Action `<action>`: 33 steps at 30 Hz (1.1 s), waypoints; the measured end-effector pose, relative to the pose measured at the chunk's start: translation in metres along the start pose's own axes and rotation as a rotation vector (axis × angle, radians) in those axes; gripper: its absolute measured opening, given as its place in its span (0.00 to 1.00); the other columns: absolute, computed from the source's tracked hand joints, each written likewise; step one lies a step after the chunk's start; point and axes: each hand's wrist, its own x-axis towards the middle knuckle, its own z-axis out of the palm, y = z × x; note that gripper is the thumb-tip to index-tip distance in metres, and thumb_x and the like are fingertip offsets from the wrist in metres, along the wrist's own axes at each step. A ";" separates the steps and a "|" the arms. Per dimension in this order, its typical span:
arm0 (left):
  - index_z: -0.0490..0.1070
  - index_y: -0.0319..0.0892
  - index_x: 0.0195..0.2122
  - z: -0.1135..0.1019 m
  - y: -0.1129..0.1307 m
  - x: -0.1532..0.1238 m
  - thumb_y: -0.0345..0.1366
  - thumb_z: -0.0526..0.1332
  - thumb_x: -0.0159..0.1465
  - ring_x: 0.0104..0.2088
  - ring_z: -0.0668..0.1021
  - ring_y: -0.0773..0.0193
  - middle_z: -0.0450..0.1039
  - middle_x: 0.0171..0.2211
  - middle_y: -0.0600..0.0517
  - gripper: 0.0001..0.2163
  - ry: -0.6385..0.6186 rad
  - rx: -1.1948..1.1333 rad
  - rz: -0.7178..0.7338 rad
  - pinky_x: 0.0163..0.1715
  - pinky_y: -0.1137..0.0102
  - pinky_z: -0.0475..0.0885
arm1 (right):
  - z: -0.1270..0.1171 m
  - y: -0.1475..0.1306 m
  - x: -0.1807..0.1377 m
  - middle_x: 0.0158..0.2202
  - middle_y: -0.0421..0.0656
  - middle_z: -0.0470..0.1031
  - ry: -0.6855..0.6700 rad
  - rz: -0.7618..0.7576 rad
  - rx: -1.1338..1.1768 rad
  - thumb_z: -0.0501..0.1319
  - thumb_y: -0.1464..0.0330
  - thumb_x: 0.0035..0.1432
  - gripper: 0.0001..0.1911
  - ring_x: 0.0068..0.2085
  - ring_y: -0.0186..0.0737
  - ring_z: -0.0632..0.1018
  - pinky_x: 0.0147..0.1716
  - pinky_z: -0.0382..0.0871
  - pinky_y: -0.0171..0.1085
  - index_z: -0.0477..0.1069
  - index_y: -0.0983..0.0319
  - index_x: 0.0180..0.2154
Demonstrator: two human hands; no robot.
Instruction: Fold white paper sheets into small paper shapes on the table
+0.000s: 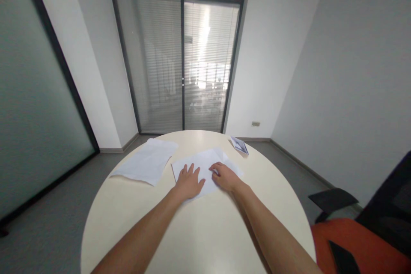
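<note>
A sheet of white paper lies on the round table in front of me, with a fold or a raised flap along its right side. My left hand rests flat on the paper's left part, fingers spread. Over the right part, my right hand touches the paper with its fingers bent and the fingertips pointing left. Whether those fingers pinch an edge of the sheet is too small to make out.
More white paper lies to the left on the cream table. A small folded printed card sits near the far right edge. An orange chair with black armrests stands at the right. Glass doors with blinds are beyond.
</note>
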 end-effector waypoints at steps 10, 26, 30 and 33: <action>0.56 0.40 0.68 0.012 0.020 -0.009 0.56 0.50 0.67 0.71 0.49 0.40 0.49 0.71 0.40 0.34 -0.115 -0.054 0.290 0.67 0.46 0.47 | 0.011 -0.010 -0.002 0.59 0.50 0.73 -0.018 -0.063 0.034 0.42 0.59 0.73 0.26 0.60 0.44 0.70 0.60 0.59 0.42 0.71 0.62 0.57; 0.49 0.51 0.71 0.016 0.017 -0.008 0.62 0.46 0.67 0.71 0.42 0.37 0.37 0.74 0.46 0.35 -0.167 -0.066 0.232 0.66 0.41 0.41 | -0.001 0.041 -0.001 0.70 0.56 0.54 0.035 0.408 -0.301 0.48 0.58 0.71 0.29 0.70 0.57 0.55 0.66 0.48 0.54 0.59 0.68 0.66; 0.50 0.49 0.71 0.018 0.018 -0.007 0.61 0.45 0.67 0.71 0.42 0.37 0.38 0.73 0.45 0.35 -0.139 -0.053 0.195 0.66 0.39 0.42 | 0.004 0.012 -0.002 0.70 0.54 0.54 0.081 0.204 -0.244 0.47 0.61 0.71 0.26 0.71 0.52 0.54 0.67 0.45 0.54 0.63 0.65 0.64; 0.53 0.44 0.71 0.019 0.016 -0.005 0.59 0.45 0.67 0.72 0.44 0.39 0.43 0.73 0.43 0.35 -0.125 -0.018 0.186 0.67 0.41 0.42 | 0.014 -0.015 -0.001 0.71 0.50 0.54 0.015 0.002 -0.095 0.43 0.57 0.72 0.28 0.71 0.49 0.55 0.67 0.48 0.52 0.60 0.61 0.66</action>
